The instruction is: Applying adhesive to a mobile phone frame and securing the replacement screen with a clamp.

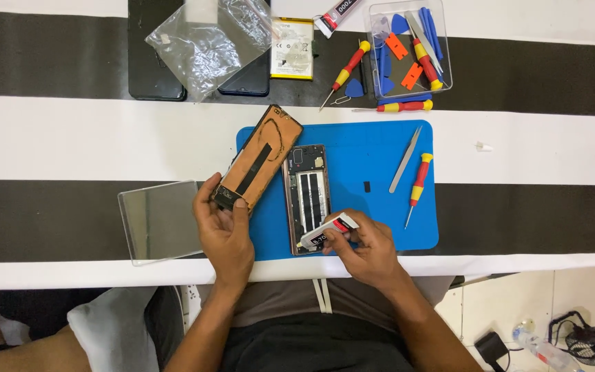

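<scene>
My left hand (223, 227) grips the near end of an orange-brown phone back cover (259, 158), tilted and resting on the left edge of the blue work mat (373, 138). My right hand (366, 248) holds a small white glue tube (326, 231) with its tip over the near end of the opened phone frame (307, 196). That frame lies upright on the mat, with dark strips inside it.
Metal tweezers (405, 159) and a red-yellow screwdriver (418, 187) lie on the mat's right side. A clear tray (160, 220) sits at left. Behind are a phone battery (292, 48), a plastic bag (211, 41), more screwdrivers (348, 69) and a clear box of tools (409, 48).
</scene>
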